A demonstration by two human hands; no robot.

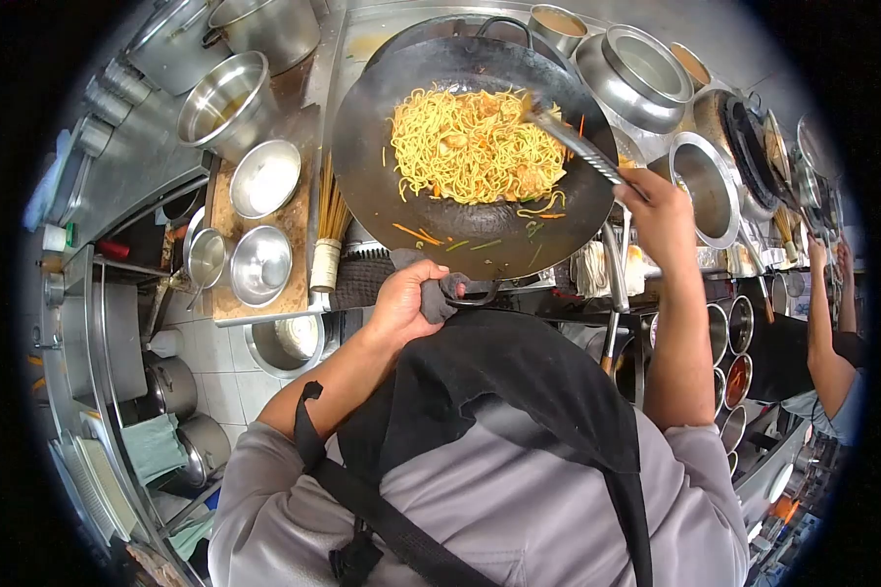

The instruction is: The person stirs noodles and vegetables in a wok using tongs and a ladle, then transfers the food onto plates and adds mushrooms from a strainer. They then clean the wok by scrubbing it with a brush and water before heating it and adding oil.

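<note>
Left hand (401,298) clamped with cloth on wok (460,210) near handle | right hand (656,210) grips ladle (573,142), shaft slanting from wok's right rim into noodles (470,147)

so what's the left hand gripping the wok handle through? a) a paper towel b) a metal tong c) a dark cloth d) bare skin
c: the left hand clasps a dark cloth wrapped round the near handle of the wok.
</note>
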